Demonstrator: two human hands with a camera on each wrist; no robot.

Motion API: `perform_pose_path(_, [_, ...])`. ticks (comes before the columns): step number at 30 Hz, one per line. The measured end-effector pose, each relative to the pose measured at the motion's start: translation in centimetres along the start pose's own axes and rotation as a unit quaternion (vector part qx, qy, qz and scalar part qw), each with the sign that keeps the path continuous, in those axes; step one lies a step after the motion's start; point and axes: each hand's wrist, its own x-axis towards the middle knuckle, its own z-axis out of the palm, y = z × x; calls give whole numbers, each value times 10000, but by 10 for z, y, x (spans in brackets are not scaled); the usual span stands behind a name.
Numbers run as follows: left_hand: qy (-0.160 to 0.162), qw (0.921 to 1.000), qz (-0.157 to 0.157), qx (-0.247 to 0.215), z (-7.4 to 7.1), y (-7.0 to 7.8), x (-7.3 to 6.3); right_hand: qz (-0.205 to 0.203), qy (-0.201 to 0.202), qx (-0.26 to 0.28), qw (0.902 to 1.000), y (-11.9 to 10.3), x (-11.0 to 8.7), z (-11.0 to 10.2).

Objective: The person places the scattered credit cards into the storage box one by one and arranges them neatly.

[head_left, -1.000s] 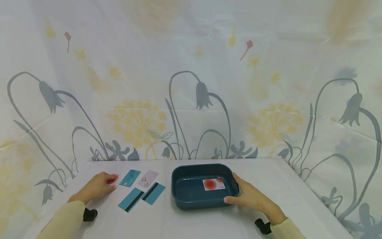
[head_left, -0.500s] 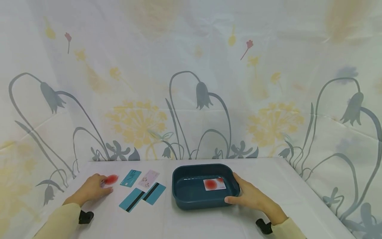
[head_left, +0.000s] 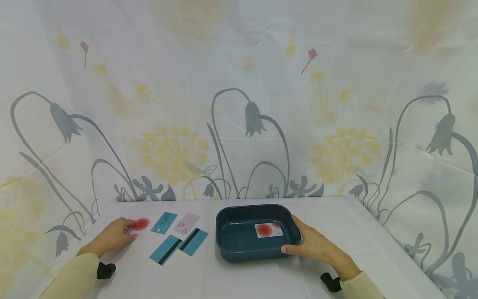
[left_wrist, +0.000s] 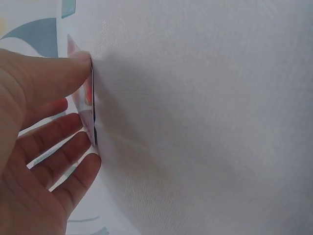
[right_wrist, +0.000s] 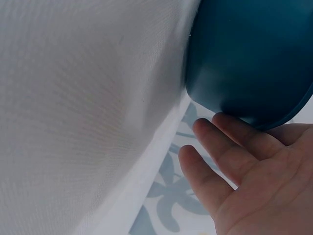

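At the table's left, my left hand (head_left: 110,237) holds a white card with a red oval (head_left: 141,224) by its edges. In the left wrist view, the thumb lies on one edge of this card (left_wrist: 89,93) and the fingers are at the other; its underside stands slightly off the cloth. A dark teal rectangular dish (head_left: 242,254) sits near the middle. My right hand (head_left: 317,246) grips its right end, thumb on the near side and fingers along the right wall. Inside the dish lies a card with red circles (head_left: 269,230).
Between hand and dish lie a teal VIP card (head_left: 164,223), a pale pink card (head_left: 186,223), and two teal cards with black stripes, one nearer (head_left: 165,250) and one farther right (head_left: 193,241). A flowered curtain (head_left: 239,124) hangs behind the white table (head_left: 239,280).
My left hand has drawn back slightly to the left, and more of the red oval card shows beyond its fingers. The right hand and the dish have stayed put.
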Motion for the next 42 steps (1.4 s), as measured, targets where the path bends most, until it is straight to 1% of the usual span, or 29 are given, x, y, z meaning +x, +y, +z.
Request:
perform_pose_path(5, [5, 9999, -109, 61, -2, 0, -1, -9, 1, -21, 10000, 0, 0, 0])
perform_pose_path(10, [18, 9999, -112, 106, -3, 0, 0, -36, 19, 17, 10000, 0, 1, 0])
perform_pose_path(14, [-78, 9996, -253, 21, -3, 1, 1, -37, 36, 52, 10000, 1, 0, 1])
perform_pose_path(20, [-90, 9991, -394, -117, -3, 0, 3, -46, 58, 50, 10000, 2, 1, 1])
perform_pose_path(23, [-47, 9991, -400, -163, -3, -1, 4, 8, 55, 24, 10000, 2, 1, 1])
perform_pose_path(26, [41, 9995, -277, -168, -3, -2, 4, 51, 40, 29, 10000, 2, 1, 0])
perform_pose_path(28, [49, 9994, -278, -187, -3, -1, 4, 31, 32, 21, 10000, 1, 1, 0])
perform_pose_path(31, [-32, 9989, -391, -239, -4, 1, 2, -18, 7, 40, 10000, 0, 0, 0])
perform_pose_path(33, [-124, 9979, -549, -321, -4, 3, 0, -53, -6, 34, 10000, 0, 0, -1])
perform_pose_path(35, [-163, 9971, -632, -400, -4, 4, -2, -56, -17, 49, 10000, -1, 0, -1])
perform_pose_path(38, [-182, 9965, -653, -486, -2, 4, -4, -65, -22, 45, 10000, -1, 0, -1])
perform_pose_path(42, [-167, 9971, -577, -458, -2, 2, -2, -102, -5, 20, 9999, 0, 0, -1])
